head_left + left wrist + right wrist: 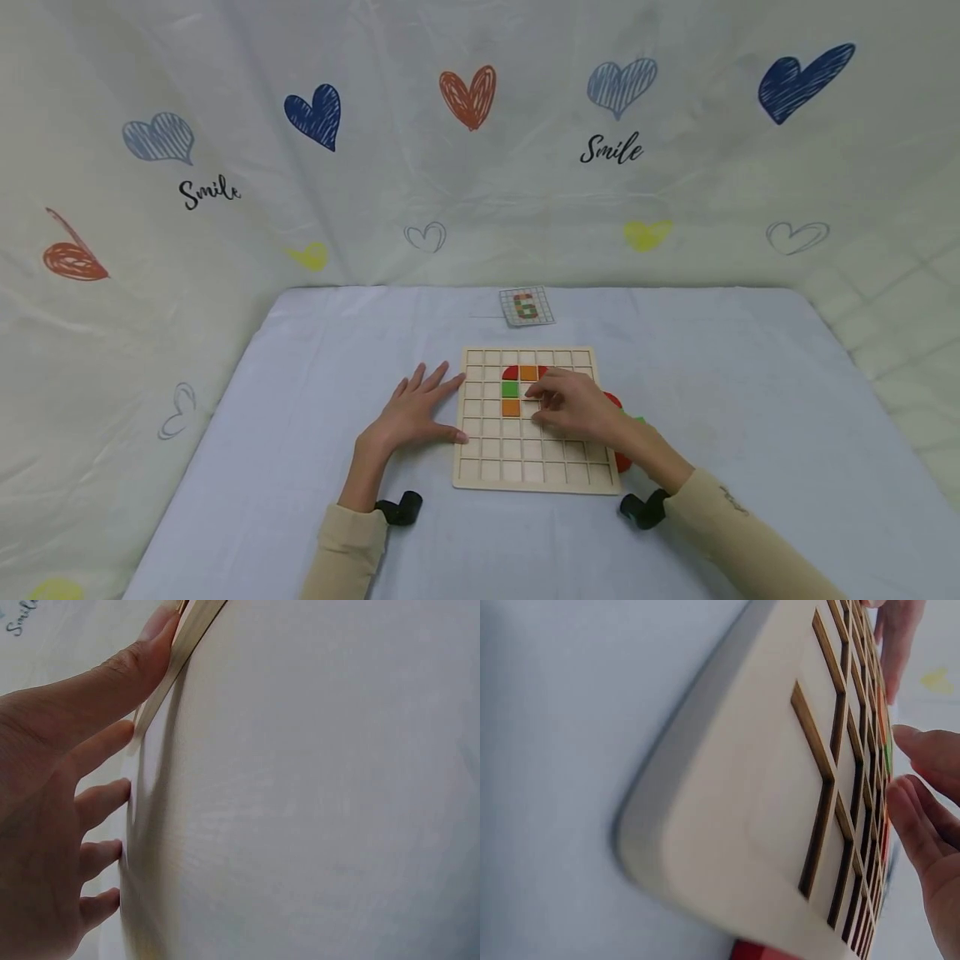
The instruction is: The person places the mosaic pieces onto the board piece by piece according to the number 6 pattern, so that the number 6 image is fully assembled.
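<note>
A wooden grid board [487, 473] lies flat in front of me. Set in its cells are a red rounded-corner tile [510, 372], an orange tile [528, 372], a green tile [510, 389] and a lower orange tile [511, 408]. Another red tile [542, 371] is partly hidden by my right hand [573, 406]. That hand hovers low over the middle cells, thumb and fingers bent and apart, with no piece visible between them. My left hand [411, 414] has its fingers spread; thumb and index fingertip touch the board's left edge, also seen in the left wrist view.
Behind the board lies a small card [527, 307] with a gridded, coloured "6" pattern. Red pieces [624, 462] and a bit of green [639, 419] show beside the board's right edge, partly under the right forearm. White cloth [360, 333] covers the table.
</note>
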The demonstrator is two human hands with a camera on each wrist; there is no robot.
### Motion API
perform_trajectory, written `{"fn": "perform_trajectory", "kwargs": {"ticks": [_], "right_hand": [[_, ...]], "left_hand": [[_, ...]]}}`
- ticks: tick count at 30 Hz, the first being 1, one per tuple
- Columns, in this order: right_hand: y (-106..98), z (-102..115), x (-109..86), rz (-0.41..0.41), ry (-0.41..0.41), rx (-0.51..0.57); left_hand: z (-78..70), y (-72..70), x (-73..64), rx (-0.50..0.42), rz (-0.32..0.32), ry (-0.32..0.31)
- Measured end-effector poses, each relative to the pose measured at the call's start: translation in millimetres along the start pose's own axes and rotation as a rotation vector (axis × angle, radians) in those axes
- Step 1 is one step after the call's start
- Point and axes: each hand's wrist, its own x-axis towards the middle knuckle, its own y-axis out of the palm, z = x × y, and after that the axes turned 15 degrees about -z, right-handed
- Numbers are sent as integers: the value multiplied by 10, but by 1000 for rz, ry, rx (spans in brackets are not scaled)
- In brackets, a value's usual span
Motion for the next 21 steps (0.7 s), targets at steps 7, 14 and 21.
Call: {"fn": "perform_trajectory", "kwargs": {"ticks": [7,14,21], "right_hand": [[-147,-33,-69,3,56,-44],[-270,-100,-150,-22,60,-59],[-404,-194,-260,-44,77,-50]], "left_hand": [[-16,-8,5,4,2,-5],[-12,-5,3,2,4,-6],[-23,-14,5,6,7,-1]]}}
